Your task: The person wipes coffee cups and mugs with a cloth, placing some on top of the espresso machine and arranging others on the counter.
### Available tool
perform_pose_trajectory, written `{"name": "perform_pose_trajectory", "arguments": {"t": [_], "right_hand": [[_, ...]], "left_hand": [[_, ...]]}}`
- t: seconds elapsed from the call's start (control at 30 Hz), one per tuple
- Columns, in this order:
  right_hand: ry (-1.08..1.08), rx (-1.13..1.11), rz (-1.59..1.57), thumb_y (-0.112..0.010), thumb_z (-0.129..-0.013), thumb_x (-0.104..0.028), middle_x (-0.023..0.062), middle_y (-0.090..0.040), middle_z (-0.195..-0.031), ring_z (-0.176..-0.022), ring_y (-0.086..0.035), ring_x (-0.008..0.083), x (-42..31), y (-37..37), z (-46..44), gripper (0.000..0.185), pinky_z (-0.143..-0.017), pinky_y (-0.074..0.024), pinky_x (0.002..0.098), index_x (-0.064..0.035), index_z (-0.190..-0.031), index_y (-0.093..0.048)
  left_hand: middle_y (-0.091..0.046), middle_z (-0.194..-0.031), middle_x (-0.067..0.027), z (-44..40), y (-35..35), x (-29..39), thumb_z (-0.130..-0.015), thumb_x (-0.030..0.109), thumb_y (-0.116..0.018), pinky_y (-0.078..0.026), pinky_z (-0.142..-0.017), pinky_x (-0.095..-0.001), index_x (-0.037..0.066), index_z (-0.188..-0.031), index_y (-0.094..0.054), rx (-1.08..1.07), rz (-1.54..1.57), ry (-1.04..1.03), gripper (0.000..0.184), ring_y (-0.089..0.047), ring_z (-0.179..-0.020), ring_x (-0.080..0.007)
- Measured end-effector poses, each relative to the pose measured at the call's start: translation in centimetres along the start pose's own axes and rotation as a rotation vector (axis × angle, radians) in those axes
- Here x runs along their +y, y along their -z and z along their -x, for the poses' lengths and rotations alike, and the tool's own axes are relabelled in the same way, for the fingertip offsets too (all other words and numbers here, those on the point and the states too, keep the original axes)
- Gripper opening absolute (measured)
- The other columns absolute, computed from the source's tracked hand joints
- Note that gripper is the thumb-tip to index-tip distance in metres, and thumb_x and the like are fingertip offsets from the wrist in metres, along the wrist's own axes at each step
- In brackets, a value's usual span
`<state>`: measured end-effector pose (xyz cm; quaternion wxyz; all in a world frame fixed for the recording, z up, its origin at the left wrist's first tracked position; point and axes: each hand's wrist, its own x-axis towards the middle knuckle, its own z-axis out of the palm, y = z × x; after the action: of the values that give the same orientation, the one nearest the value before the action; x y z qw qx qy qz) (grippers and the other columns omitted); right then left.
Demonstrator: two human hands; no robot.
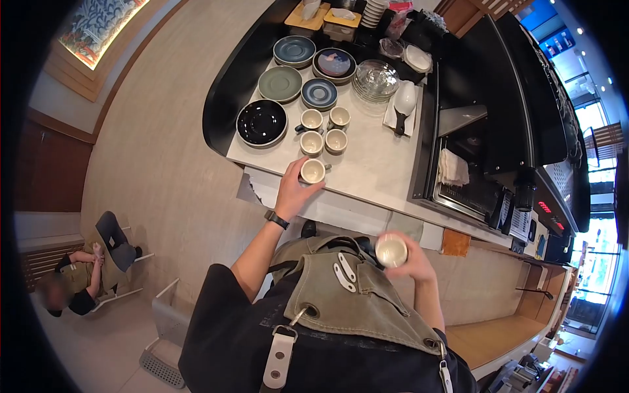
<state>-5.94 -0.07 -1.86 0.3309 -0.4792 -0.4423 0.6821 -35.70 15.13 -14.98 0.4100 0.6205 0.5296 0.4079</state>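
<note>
My left hand [293, 191] has its thumb and fingers closed around a small cream cup [313, 171] at the counter's near edge. Held in front of my apron by my right hand [418, 263] is another cream cup [392, 250], its pale inside facing up toward me. Just beyond my left hand, several more small cups stand upright in a cluster, among them a cup [312, 143] and a cup [336, 141]. A black saucer [262, 122] lies to the left of them.
Stacked plates, including a green plate [280, 84] and clear glass plates [376, 80], fill the counter's [377, 157] far half. A white scoop [405, 98] lies on a napkin. To the right stands a black machine [481, 118] with a cloth [453, 167]. A seated person [78, 278] is at lower left.
</note>
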Motion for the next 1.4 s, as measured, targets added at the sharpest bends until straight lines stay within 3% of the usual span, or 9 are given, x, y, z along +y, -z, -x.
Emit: {"name": "perform_pose_trajectory", "arguments": {"t": [0.17, 0.53, 0.77, 0.97, 1.03, 1.13, 1.2, 1.3, 1.4], "right_hand": [[0.247, 0.346, 0.317, -0.084, -0.071, -0.006, 0.0063, -0.061, -0.127, -0.119, -0.057, 0.0164, 2.9, 0.1, -11.4, 0.069, -0.104, -0.0439, 0.0311, -0.0042, -0.133, -0.055], [0.262, 0.455, 0.497, -0.079, -0.074, -0.011, 0.0124, -0.06, -0.133, -0.122, -0.059, 0.0246, 8.4, 0.5, -20.8, 0.074, -0.105, -0.0452, 0.0344, -0.0034, -0.141, -0.049], [0.398, 0.578, 0.49, -0.087, -0.071, -0.016, 0.0172, -0.042, -0.153, -0.14, -0.044, 0.0322, 9.9, 1.1, -20.1, 0.097, -0.116, -0.0374, 0.0411, -0.0029, -0.152, -0.035], [0.559, 0.72, 0.299, -0.078, -0.084, -0.006, 0.0197, -0.055, -0.137, -0.121, -0.06, 0.0288, 1.5, 2.2, -6.7, 0.063, -0.099, -0.0519, 0.0372, -0.0008, -0.139, -0.049], [0.745, 0.843, 0.375, -0.076, -0.086, -0.001, 0.0162, -0.064, -0.123, -0.104, -0.068, 0.0254, -1.7, 4.2, -1.7, 0.047, -0.09, -0.0558, 0.0338, -0.0006, -0.129, -0.056], [1.187, 0.963, 0.77, -0.074, -0.084, 0.004, 0.0126, -0.07, -0.106, -0.091, -0.071, 0.0235, -8.6, 10.3, 6.9, 0.032, -0.079, -0.0569, 0.0314, -0.0007, -0.114, -0.063], [1.426, 0.907, 0.892, -0.071, -0.084, 0.005, 0.0121, -0.07, -0.101, -0.089, -0.071, 0.0231, -12.9, 16.3, 12.5, 0.029, -0.077, -0.0562, 0.0318, -0.0019, -0.111, -0.062], [1.517, 1.112, 1.296, -0.068, -0.083, 0.009, 0.0104, -0.069, -0.092, -0.081, -0.069, 0.022, -19.6, 25.8, 20.0, 0.031, -0.075, -0.0557, 0.034, -0.0016, -0.112, -0.063], [1.392, 1.361, 1.573, -0.068, -0.084, -0.002, 0.011, -0.072, -0.096, -0.083, -0.07, 0.0241, -26.6, 35.9, 25.0, 0.028, -0.078, -0.0555, 0.036, -0.0044, -0.112, -0.066]], "left_hand": [[-0.065, -0.128, -0.0151, -0.4, -1.5, -1.1, -0.077, 0.013, -0.086, -0.051, -0.099, -0.0368, 0.0, -0.141, -0.049, 0.011, 0.087, 0.017, 0.075, -0.064, -0.117, -0.0257], [-0.054, -0.129, -0.013, -0.1, -2.1, -0.7, -0.077, 0.013, -0.085, -0.051, -0.093, -0.0339, 0.002, -0.135, -0.057, 0.063, -0.006, 0.011, 0.065, -0.059, -0.112, -0.0246], [-0.046, -0.146, -0.0189, -0.3, -3.8, -3.2, -0.078, 0.005, -0.084, -0.04, -0.114, -0.0421, -0.003, -0.146, -0.037, 0.035, 0.386, 0.066, 0.083, -0.049, -0.133, -0.0291], [-0.046, -0.139, -0.0186, 1.5, -3.2, -0.3, -0.09, 0.017, -0.077, -0.046, -0.099, -0.0379, -0.002, -0.146, -0.038, 0.312, -0.139, -0.016, 0.071, -0.046, -0.128, -0.0284], [-0.055, -0.12, -0.0141, 1.3, -3.8, 3.3, -0.098, 0.019, -0.067, -0.048, -0.087, -0.0333, -0.002, -0.134, -0.048, 0.465, -0.019, -0.01, 0.047, -0.053, -0.108, -0.0234], [-0.057, -0.089, -0.0065, 0.2, -4.8, 7.5, -0.103, 0.019, -0.059, -0.046, -0.082, -0.0307, 0.001, -0.118, -0.056, 0.176, 0.233, -0.076, 0.023, -0.055, -0.088, -0.0175], [-0.047, -0.069, 0.0014, -0.9, -8.9, 11.1, -0.105, 0.019, -0.054, -0.037, -0.059, -0.0243, 0.003, -0.1, -0.058, 0.05, 0.292, -0.119, 0.018, -0.043, -0.061, -0.008], [-0.044, -0.063, 0.004, -2.2, -14.4, 13.2, -0.106, 0.021, -0.053, -0.021, -0.044, -0.0207, 0.004, -0.093, -0.06, -0.059, 0.256, -0.13, 0.023, -0.033, -0.05, -0.0018], [-0.042, -0.059, 0.0049, -1.8, -19.6, 15.8, -0.107, 0.023, -0.053, -0.022, -0.044, -0.0212, 0.004, -0.093, -0.06, -0.098, 0.141, -0.104, 0.025, -0.034, -0.049, -0.002]]}}
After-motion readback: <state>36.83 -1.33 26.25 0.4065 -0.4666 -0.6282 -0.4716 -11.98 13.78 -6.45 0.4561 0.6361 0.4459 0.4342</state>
